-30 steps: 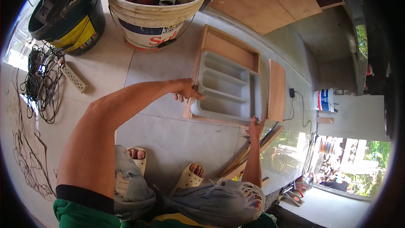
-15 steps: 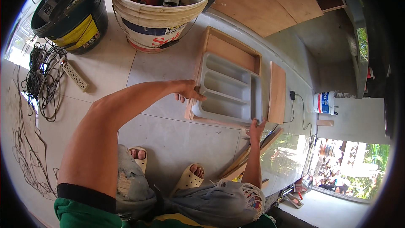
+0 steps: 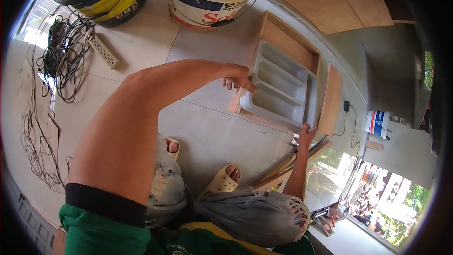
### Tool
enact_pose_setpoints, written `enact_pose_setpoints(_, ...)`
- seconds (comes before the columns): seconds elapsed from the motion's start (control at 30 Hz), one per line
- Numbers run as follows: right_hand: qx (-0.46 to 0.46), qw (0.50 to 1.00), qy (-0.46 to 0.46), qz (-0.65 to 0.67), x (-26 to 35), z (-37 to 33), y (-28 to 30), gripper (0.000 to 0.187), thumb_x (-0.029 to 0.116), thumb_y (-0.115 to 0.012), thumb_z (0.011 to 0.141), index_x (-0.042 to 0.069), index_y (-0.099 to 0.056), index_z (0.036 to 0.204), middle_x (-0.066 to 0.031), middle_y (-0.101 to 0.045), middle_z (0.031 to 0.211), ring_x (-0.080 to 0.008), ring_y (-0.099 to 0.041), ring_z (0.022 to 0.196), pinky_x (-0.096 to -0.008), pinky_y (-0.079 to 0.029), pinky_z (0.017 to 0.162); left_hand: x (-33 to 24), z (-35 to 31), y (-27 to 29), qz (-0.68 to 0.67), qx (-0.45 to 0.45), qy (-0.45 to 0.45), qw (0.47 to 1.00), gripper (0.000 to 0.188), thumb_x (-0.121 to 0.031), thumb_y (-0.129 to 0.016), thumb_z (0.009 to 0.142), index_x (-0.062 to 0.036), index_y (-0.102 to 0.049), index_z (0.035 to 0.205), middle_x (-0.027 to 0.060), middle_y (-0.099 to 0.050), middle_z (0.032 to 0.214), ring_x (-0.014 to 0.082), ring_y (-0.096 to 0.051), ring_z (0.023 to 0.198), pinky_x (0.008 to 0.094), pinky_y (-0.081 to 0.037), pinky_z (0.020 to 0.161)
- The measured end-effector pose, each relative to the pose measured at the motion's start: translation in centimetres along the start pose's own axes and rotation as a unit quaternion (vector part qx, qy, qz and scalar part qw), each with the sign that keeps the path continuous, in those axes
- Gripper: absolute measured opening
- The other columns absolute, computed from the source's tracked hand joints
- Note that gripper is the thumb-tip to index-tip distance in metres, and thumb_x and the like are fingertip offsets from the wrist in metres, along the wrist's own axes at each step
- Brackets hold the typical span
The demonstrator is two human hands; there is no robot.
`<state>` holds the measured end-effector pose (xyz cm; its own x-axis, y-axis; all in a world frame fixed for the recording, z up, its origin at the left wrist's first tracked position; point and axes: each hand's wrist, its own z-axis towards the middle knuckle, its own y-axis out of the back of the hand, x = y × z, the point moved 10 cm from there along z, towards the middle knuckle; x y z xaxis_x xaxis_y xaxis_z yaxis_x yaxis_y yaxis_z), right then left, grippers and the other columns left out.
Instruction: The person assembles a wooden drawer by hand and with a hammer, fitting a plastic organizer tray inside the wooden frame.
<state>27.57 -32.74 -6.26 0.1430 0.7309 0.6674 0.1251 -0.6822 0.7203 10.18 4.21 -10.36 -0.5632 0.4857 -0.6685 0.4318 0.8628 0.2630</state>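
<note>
A grey plastic cutlery tray [image 3: 281, 84], divided into several long compartments, lies over a shallow wooden drawer box [image 3: 289, 43]. The box's far end shows beyond the tray; its near part is mostly covered. At the left edge, my left hand [image 3: 238, 76] grips the tray's rim, one digit reaching over into it and the other fingers bent outside by the box. My right hand [image 3: 306, 135] holds the tray's near right corner, the thumb side against the rim. Whether the tray rests fully inside the box I cannot tell.
A white bucket [image 3: 207, 0] and a dark green bucket [image 3: 106, 2] stand beyond my left arm. A power strip [image 3: 103, 52] and tangled cords [image 3: 61, 56] lie at left. Right of the box are a wooden board [image 3: 331, 97] and wood strips [image 3: 283, 165].
My view has shifted, so the whole scene sits farther right and higher. Both hands stay on the tray, which keeps much the same place over the box.
</note>
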Motion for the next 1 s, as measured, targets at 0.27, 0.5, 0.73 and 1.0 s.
enact_pose_setpoints(0.27, 0.007, 1.0, -0.016, -0.003, 0.3, -0.4, -0.1, 0.064, 0.036, -0.055, 0.09, 0.014, -0.027, 0.142, -0.0203, -0.045, 0.132, -0.0363, -0.058, 0.102, -0.0455, -0.059, 0.061, -0.3, -0.2, 0.0, -0.008, 0.01, -0.019, 1.0, 0.089, -0.075, -0.064, 0.068, -0.0035, -0.058, 0.12, 0.0144, -0.062, 0.108, 0.0276, -0.064, 0.077, 0.0421, -0.053, 0.065)
enact_pose_setpoints(0.5, 0.025, 0.999, -0.005, -0.021, 0.7, -0.7, -0.3, 0.061, 0.037, -0.05, 0.093, 0.016, -0.024, 0.144, -0.0181, -0.043, 0.135, -0.0376, -0.056, 0.107, -0.0474, -0.059, 0.064, -4.4, -0.6, 5.2, 0.177, -0.129, -0.041, 0.975, 0.072, -0.063, -0.075, 0.066, -0.0035, -0.068, 0.105, 0.0181, -0.068, 0.101, 0.0296, -0.068, 0.084, 0.0414, -0.055, 0.071)
enact_pose_setpoints(0.73, 0.051, 0.997, -0.018, -0.052, 0.6, -0.6, -0.3, 0.063, 0.038, -0.048, 0.094, 0.017, -0.02, 0.146, -0.0175, -0.043, 0.135, -0.0373, -0.054, 0.111, -0.0494, -0.059, 0.069, -4.9, 0.0, 5.5, 0.189, -0.185, -0.104, 0.959, 0.075, -0.059, -0.079, 0.063, 0.0019, -0.067, 0.105, 0.0191, -0.067, 0.103, 0.0331, -0.064, 0.097, 0.0421, -0.051, 0.084)
enact_pose_setpoints(1.0, 0.041, 0.998, -0.034, -0.04, 0.1, -0.6, -0.3, 0.064, 0.037, -0.047, 0.095, 0.019, -0.017, 0.149, -0.0157, -0.042, 0.138, -0.0353, -0.051, 0.115, -0.0487, -0.058, 0.072, -3.6, -0.4, 4.9, 0.13, -0.164, -0.1, 0.973, 0.075, -0.06, -0.075, 0.069, 0.0029, -0.065, 0.108, 0.0211, -0.065, 0.107, 0.0353, -0.063, 0.101, 0.042, -0.051, 0.085)
